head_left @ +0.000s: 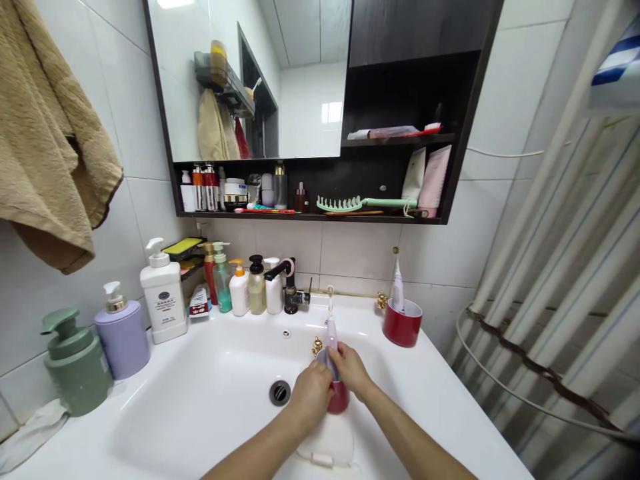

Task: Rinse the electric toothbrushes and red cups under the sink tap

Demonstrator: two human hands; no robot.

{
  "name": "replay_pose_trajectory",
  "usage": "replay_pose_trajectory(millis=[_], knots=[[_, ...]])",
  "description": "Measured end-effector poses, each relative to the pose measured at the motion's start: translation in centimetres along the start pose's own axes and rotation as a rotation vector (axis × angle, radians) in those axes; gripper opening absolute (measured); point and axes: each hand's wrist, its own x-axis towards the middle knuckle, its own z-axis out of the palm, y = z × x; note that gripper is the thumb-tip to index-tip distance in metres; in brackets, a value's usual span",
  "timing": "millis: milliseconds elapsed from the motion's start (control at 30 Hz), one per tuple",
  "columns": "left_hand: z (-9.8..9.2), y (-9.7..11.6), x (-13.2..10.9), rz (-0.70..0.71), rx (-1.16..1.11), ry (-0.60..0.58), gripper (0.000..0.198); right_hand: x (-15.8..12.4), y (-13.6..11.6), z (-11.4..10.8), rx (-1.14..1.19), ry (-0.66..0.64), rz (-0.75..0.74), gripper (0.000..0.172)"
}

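- Left forearm (257, 443): bare, angled up and right from bottom edge.
- Left hand (311, 392): back showing, fingers (323, 375) curled in a grip.
- Right forearm (407, 430): bare, angled up and left.
- Right hand (351, 369): thumb (335, 357) and fingers in a pinch, just beside left hand.

From the near side of the sink (210, 393), above and close to it, one head-worn camera faces forward and down, taking in the mirrored cabinet (320, 107) above the sink's far edge.
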Motion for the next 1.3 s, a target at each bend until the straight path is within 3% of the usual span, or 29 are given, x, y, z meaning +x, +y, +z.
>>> replay_pose_trajectory(millis=[133,267,433,567,800,933,1000,1100,1200,1300], knots=[[0.0,0.8,1.7,0.016,0.121,-0.052,0.016,1.1,0.1,-1.2,-0.088,0.023,0.008,0.028],[-0.6,2.7,5.3,0.077,0.316,-0.135,0.018,3.6,-0.7,-3.7,-0.165,0.121,0.032,0.034],[-0.4,4.4,10.8,0.097,0.412,-0.061,0.018,5.4,-1.5,-6.6,-0.249,0.276,0.116,0.043],[0.6,4.6,14.0,0.089,0.403,-0.048,0.019,6.3,-0.8,-7.5,-0.264,0.305,0.161,0.033],[1.8,4.4,16.4,0.087,0.352,-0.013,0.021,8.5,0.4,-7.9,-0.234,0.348,0.159,0.027],[1.6,4.5,16.1,0.101,0.313,0.063,0.023,8.0,0.0,-7.8,-0.185,0.397,0.103,0.037],[1.0,4.8,15.4,0.051,0.184,0.170,0.029,7.0,-0.8,-7.9,-0.151,0.428,0.046,0.045],[-0.8,6.1,13.5,-0.082,-0.380,0.293,0.047,4.8,-3.1,-8.2,-0.089,0.440,-0.042,0.052],[-3.3,8.5,11.0,0.007,-0.994,0.218,0.069,2.4,-6.6,-8.5,0.096,0.353,-0.156,0.056],[-5.4,11.0,8.7,0.135,-1.274,0.100,0.076,0.3,-10.0,-8.4,0.532,0.162,-0.310,0.061]])
